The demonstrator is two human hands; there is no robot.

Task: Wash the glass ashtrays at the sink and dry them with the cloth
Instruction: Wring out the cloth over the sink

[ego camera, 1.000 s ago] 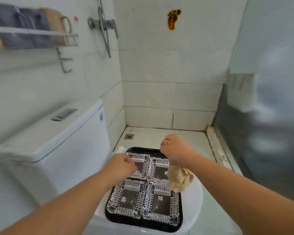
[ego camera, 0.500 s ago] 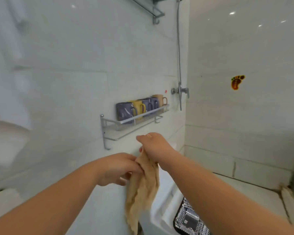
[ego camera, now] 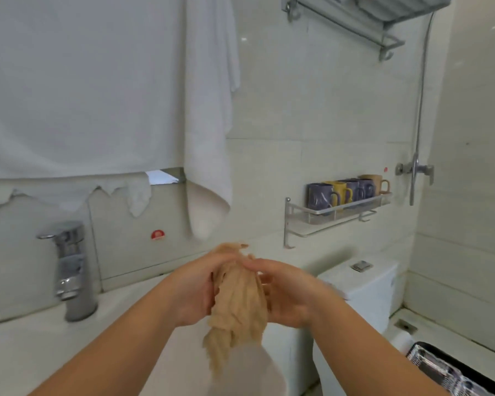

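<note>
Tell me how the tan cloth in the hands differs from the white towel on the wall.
The tan cloth is bunched into a rope between the left hand and right hand; the white towel hangs untouched. The cloth is beige, the towel white. The cloth looks far smaller. Both are soft fabric, drooping downward.

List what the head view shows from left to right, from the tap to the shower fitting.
Chrome tap → red sticker → left hand → beige cloth → right hand → mugs on the shelf → shower mixer.
</note>
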